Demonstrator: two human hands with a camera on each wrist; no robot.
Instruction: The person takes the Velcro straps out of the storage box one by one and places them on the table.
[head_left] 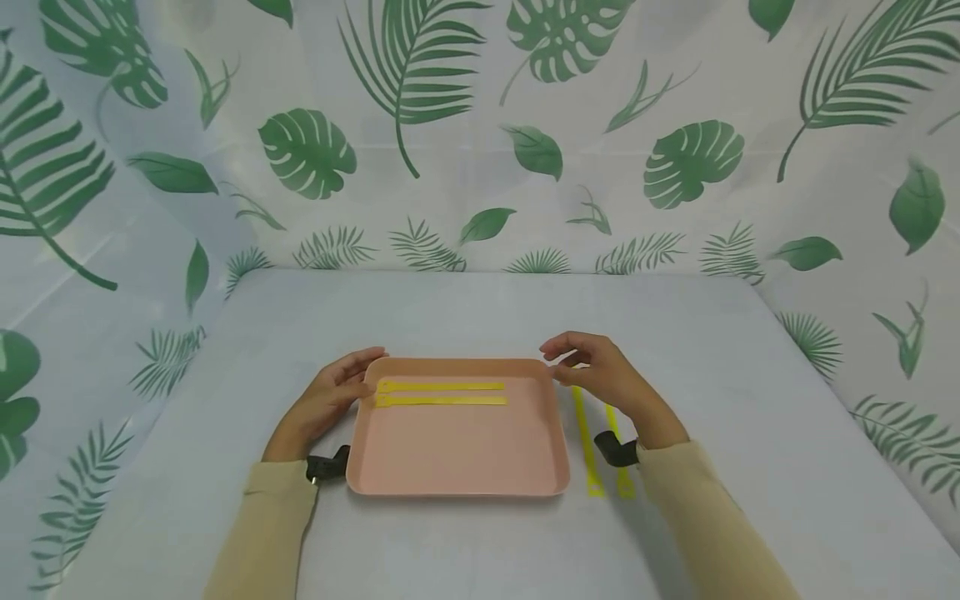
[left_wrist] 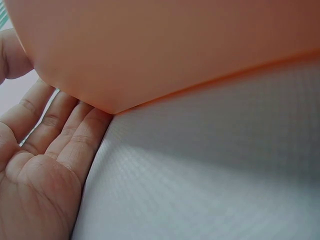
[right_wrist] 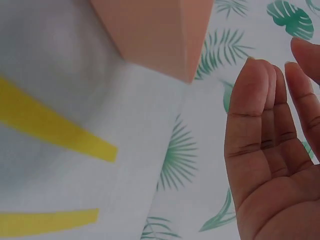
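A pink tray (head_left: 457, 454) lies on the grey table with two yellow strips (head_left: 442, 393) side by side near its far edge. My left hand (head_left: 337, 398) rests against the tray's far left corner, and in the left wrist view its straight fingers (left_wrist: 65, 135) touch the underside of the tray (left_wrist: 175, 45). My right hand (head_left: 603, 375) hovers by the far right corner with loosely bent fingers and holds nothing. In the right wrist view that hand (right_wrist: 270, 150) stands apart from the tray corner (right_wrist: 150, 30). Two more yellow strips (head_left: 588, 454) lie on the table right of the tray, partly under my right wrist.
The table (head_left: 480, 317) is covered in a pale grey cloth. A leaf-print curtain (head_left: 480, 125) closes in the back and both sides. The loose strips (right_wrist: 50, 125) lie close to the tray's right rim.
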